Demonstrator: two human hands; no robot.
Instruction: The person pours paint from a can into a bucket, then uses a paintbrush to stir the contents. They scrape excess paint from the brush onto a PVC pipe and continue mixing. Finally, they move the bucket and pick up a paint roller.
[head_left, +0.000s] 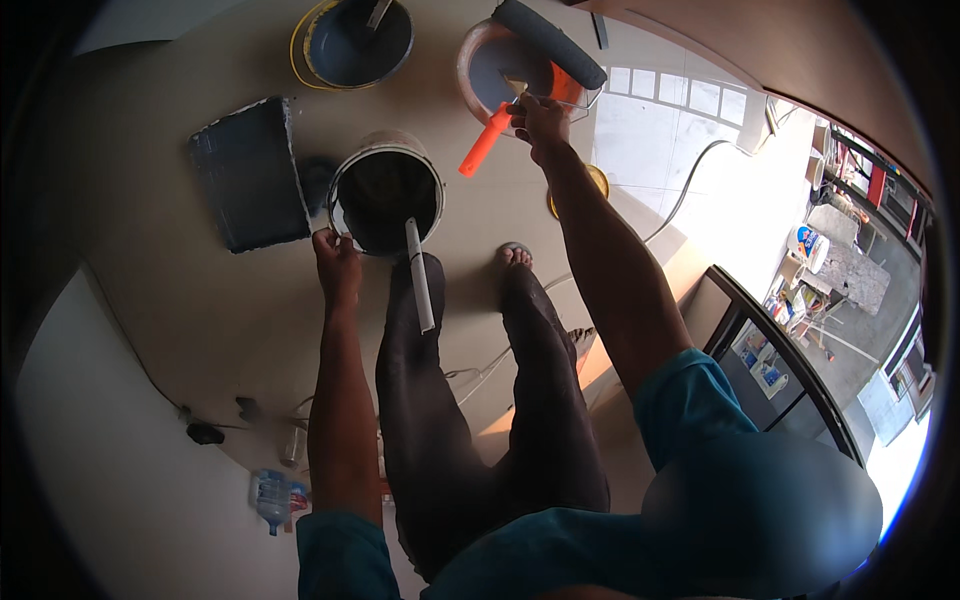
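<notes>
My left hand (338, 262) is closed on the rim of a pale bucket (436, 163) with a dark inside. A long whitish stick (421, 285) leans out of this bucket toward my leg. Farther forward, my right hand (541, 120) is closed on the wire frame of a paint roller, whose dark grey sleeve (550, 45) lies across the top of an orange bucket (466, 65). The roller's orange handle (485, 142) points back to the left. By my fingers shows a small pale brush-like tip (515, 85); what it belongs to is unclear.
A grey-coated flat tray (252, 175) lies left of the pale bucket. Beyond stands a yellow-rimmed tub (360, 40) of grey paint holding a tool. A yellow lid-like disc (597, 182) lies under my right forearm. A cable (685, 185) crosses the floor; a water bottle (273, 500) stands lower left.
</notes>
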